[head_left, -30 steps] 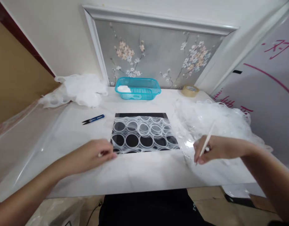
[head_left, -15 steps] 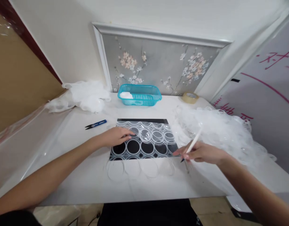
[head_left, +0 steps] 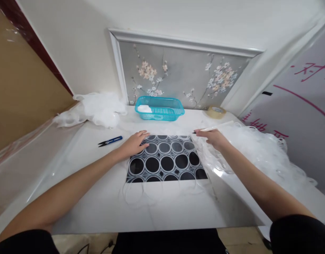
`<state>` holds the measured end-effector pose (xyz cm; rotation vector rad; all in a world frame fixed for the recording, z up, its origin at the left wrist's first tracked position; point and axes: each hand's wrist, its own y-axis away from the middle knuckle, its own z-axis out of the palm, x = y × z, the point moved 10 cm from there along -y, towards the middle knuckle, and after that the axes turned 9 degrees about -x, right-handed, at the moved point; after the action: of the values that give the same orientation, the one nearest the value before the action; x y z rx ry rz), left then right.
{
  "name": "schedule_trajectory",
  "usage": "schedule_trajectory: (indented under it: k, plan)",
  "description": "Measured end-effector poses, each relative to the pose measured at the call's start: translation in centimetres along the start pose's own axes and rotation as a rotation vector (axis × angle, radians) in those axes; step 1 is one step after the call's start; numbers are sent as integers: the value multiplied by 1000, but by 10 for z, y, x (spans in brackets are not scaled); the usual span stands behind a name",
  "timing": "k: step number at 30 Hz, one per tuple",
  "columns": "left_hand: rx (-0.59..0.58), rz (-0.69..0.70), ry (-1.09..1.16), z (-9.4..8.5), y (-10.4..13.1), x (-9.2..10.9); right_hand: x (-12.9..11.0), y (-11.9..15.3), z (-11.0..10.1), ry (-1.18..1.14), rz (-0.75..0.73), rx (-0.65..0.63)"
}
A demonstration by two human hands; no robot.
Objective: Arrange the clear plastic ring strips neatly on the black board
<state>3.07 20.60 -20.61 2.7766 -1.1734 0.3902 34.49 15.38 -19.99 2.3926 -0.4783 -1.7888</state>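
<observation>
A translucent sheet with rows of white rings (head_left: 161, 173) lies over a black panel in the middle of the table, its lower edge hanging past the panel. My left hand (head_left: 135, 144) rests on the upper left corner with its fingers spread. Beyond the upper right corner, my right hand (head_left: 210, 137) is closed around a white pen (head_left: 226, 125), whose dark tip points left. A large heap of the same ringed material (head_left: 257, 151) spreads to the right, partly behind my right forearm.
Blue thread snips (head_left: 110, 141) lie left of the sheet. Along the wall are a white bundle (head_left: 99, 109), a turquoise basket (head_left: 159, 113) with something white in it, and a tape roll (head_left: 216, 112). A whiteboard (head_left: 305, 88) stands at the right.
My right hand has moved from the panel's lower right up to its upper right, with the pen now lying flatter. My left hand has shifted up, and the sheet now reaches above the panel's top edge.
</observation>
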Motion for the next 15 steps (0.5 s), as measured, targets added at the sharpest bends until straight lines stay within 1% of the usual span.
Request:
schedule_trajectory:
  k: [1, 2, 4, 6, 8, 10, 11, 13, 15]
  plan:
    - [22, -5, 7, -3, 7, 1, -5, 2, 2, 23, -25, 39]
    - [47, -1, 16, -7, 15, 4, -9, 5, 11, 30, -46, 38]
    - [111, 45, 31, -16, 37, 17, -13, 16, 43, 33, -67, -37]
    - [179, 126, 24, -23, 66, 37, -16, 34, 90, 31, -99, -192]
    - [220, 170, -14, -26, 95, 55, -21, 55, 142, 18, -155, -386]
    - [222, 155, -31, -25, 120, 64, -25, 74, 185, 3, -201, -531]
    - [215, 150, -24, -24, 129, 65, -25, 81, 203, -5, -211, -577]
    - [210, 178, 4, -22, 144, 68, -25, 89, 229, -8, -223, -628]
    - [211, 269, 21, -19, 154, 74, -25, 91, 244, 25, -232, -633]
